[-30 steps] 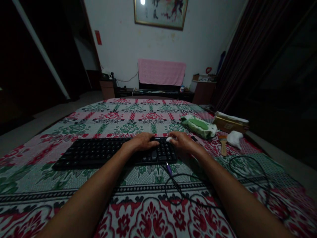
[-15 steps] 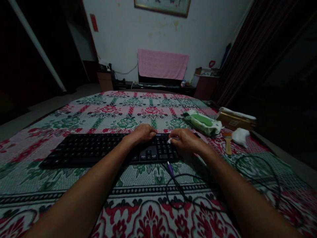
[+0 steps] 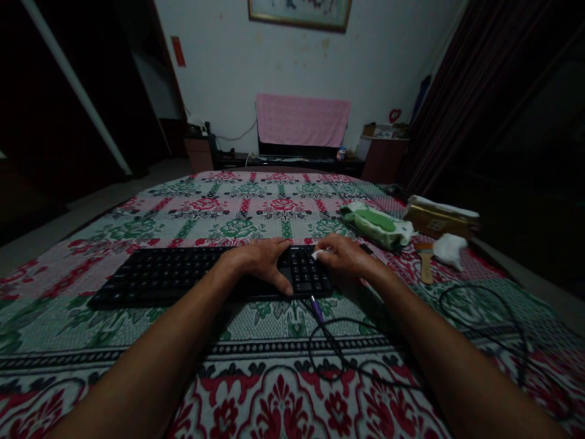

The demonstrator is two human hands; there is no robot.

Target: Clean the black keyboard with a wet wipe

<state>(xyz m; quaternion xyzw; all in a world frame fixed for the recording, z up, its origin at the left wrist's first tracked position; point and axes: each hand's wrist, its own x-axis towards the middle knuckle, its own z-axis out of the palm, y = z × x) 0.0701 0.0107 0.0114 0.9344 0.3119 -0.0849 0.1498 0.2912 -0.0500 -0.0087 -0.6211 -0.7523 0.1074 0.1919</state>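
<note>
A black keyboard lies on the patterned bedspread. My left hand spans it left of the number pad, fingers at the far edge and thumb at the near edge, gripping it across. At the number pad's upper right, my right hand is closed on a small white wipe, mostly hidden by the fingers. The wipe is over the keys there. A black cable with a purple plug lies in front of the keyboard.
On the right are a green and white wipes pack, a golden tissue box, a wooden-handled brush and a crumpled white tissue. Loops of black cable lie near my right forearm. A pink towel hangs at the far wall.
My left hand has spread, its thumb moving from the far side down to the keyboard's near edge. The right hand stays by the number pad with the wipe. The view has shifted slightly.
</note>
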